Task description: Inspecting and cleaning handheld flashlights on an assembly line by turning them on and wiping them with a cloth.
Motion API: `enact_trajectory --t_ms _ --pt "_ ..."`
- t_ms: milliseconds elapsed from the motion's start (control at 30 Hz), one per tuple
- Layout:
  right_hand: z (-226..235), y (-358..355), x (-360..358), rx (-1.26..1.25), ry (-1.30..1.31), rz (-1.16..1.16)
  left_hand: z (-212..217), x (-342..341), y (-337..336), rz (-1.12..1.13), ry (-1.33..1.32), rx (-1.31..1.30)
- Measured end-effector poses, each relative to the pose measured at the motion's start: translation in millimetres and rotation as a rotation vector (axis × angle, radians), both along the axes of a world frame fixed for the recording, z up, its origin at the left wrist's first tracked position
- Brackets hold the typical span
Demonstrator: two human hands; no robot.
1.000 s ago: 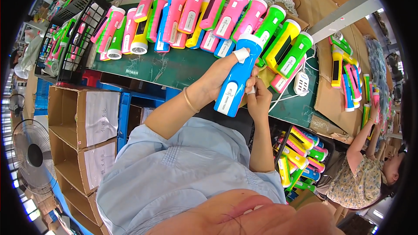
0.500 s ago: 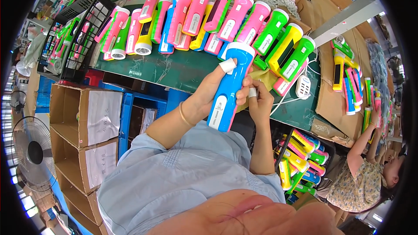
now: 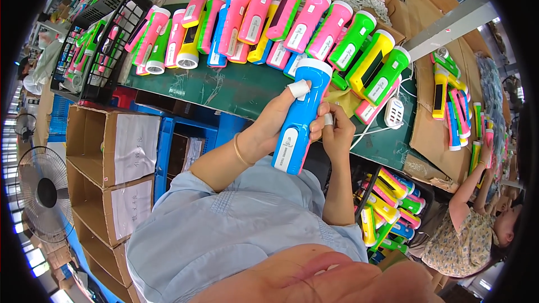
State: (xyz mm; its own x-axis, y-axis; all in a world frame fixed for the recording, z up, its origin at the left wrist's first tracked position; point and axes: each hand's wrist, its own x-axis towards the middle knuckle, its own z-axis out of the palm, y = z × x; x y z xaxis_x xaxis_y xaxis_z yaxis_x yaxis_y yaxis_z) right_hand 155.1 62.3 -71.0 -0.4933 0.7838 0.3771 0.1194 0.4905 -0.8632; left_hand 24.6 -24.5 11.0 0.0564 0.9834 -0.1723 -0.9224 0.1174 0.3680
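- The left hand [image 3: 272, 120] is wrapped firmly round a blue flashlight [image 3: 296, 118], its thumb, banded with white tape [image 3: 299, 88], lying across the upper part of the body.
- Over the last second the flashlight has come toward 6 o'clock, nearer the wearer's body. Its white-rimmed head points between 12 and 1 o'clock, its labelled tail toward 7.
- The right hand [image 3: 339, 132] has stayed close by on the flashlight's 3 o'clock side, fingers curled in, one of them taped; I cannot tell whether they touch it or grip anything. Some yellowish material [image 3: 343, 101] shows just beyond them.
- It is the same blue piece as a second ago, neither set down nor exchanged, so I judge that its handling is unfinished.
- From the flashlight, a row of pink, green, yellow and blue flashlights [image 3: 259, 14] spreads from 10 to 2 o'clock on the green counter [image 3: 224, 87], looking unaltered across the views.
- A white power strip [image 3: 394, 113] lies at 3 o'clock, with cables beside it.
- More flashlights fill a black crate [image 3: 368, 193] between 4 and 5 o'clock; a co-worker in a patterned top [image 3: 457, 244] is at 4.
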Motion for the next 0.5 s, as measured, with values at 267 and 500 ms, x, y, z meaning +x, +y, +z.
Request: enact_trajectory --t_ms 267,500 --pt "5 -1 2 0.010 -0.033 0.001 -2 -1 0 -0.010 0.047 -0.036" --pt "38 13 7 -0.413 0.049 0.097 -10 -49 47 0.325 0.983 0.105"
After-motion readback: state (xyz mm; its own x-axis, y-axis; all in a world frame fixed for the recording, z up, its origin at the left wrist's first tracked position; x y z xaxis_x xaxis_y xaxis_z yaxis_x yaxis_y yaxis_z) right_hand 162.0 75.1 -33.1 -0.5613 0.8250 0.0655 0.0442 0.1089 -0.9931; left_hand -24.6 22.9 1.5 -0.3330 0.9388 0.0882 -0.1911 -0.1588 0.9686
